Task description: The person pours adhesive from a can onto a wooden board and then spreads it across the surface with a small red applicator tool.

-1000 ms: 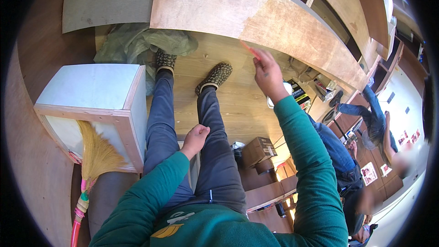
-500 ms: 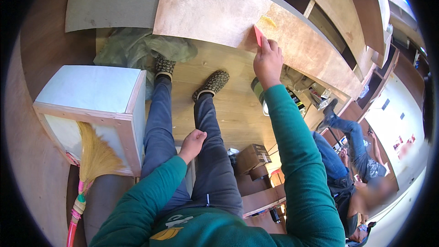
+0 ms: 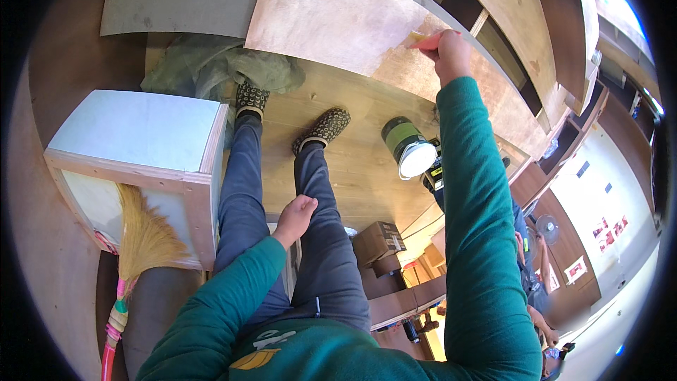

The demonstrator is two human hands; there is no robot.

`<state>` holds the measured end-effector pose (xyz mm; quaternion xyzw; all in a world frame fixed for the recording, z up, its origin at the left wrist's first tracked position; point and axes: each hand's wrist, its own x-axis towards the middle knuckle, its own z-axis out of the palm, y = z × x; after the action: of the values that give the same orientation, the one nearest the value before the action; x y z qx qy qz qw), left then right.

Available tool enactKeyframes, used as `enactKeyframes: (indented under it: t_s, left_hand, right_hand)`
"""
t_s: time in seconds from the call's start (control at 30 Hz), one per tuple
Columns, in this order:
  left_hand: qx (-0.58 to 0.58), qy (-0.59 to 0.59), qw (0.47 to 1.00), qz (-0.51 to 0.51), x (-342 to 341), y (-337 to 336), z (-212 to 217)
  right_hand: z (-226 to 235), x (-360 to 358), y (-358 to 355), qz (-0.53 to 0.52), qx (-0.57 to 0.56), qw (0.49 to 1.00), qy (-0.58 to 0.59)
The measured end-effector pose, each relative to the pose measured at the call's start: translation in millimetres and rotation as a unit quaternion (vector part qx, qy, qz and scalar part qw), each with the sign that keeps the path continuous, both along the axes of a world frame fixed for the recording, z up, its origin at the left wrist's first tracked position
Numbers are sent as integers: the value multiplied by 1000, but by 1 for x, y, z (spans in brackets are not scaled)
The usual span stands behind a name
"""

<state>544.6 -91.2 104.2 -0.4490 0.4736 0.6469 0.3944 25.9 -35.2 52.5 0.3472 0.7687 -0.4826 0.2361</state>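
Observation:
My right hand [image 3: 453,58] grips a flat pink-red spreader [image 3: 427,41], its edge against a long reddish-brown wooden panel [image 3: 317,10]. A little yellowish paste shows by the spreader, and a darker smeared patch [image 3: 398,65] stretches over the wood toward the panel's near edge. My left hand [image 3: 295,220] rests on my thigh, fingers curled in with the thumb on top, and nothing shows in it.
To the left stand a white-topped wooden box [image 3: 137,130] and a straw broom [image 3: 144,233]. Beyond my shoes lies a crumpled plastic sheet [image 3: 211,70]. A green-and-black can [image 3: 400,134] is under the panel, a cardboard box [image 3: 377,243] behind it. Another person [image 3: 539,296] is at right.
My right hand has moved right and slightly farther away with the spreader, which now lies flatter. The yellow paste patch looks smaller. My left hand stays on my thigh.

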Motion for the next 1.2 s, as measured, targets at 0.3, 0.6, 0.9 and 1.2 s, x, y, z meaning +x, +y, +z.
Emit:
enactKeyframes:
  t_s: [0.3,0.6,0.9,1.2]
  left_hand:
    - [44,27,999,15,6,-2,-8]
    - [27,0,998,53,8,9,-14]
    - [20,4,998,54,8,8,-14]
    - [23,-1,998,60,13,13,-21]
  right_hand:
    - [-88,-67,46,278,58,936,207]
    - [24,49,-40,464,176,798,342]
    - [16,66,-14,534,313,715,325]
    - [19,48,-4,549,277,754,231]
